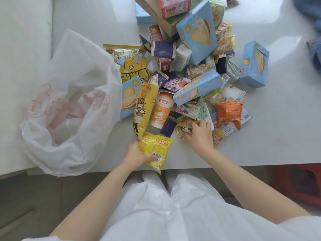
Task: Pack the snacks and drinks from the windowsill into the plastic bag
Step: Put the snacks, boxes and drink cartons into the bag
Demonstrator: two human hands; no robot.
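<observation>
A heap of snacks and drinks covers the white windowsill (pixel 260 145). My left hand (pixel 135 153) is shut on a small yellow snack packet (pixel 156 148) at the sill's front edge. My right hand (pixel 199 134) grips a small gold-wrapped packet (pixel 182 128) at the heap's near side. The white plastic bag (pixel 73 105) with pink print lies open at the left, its mouth facing the heap. Close by are a tall yellow snack bag (pixel 144 108), an orange milk-tea cup (pixel 160 110), an orange packet (pixel 229 110) and a blue biscuit box (pixel 198 87).
More blue boxes (pixel 254 64) and a pink box (pixel 173 6) lie at the back of the heap. A yellow popcorn bag (pixel 132 63) lies beside the plastic bag. Below the sill edge are my white clothes. Something red (pixel 298 183) stands on the floor at the right.
</observation>
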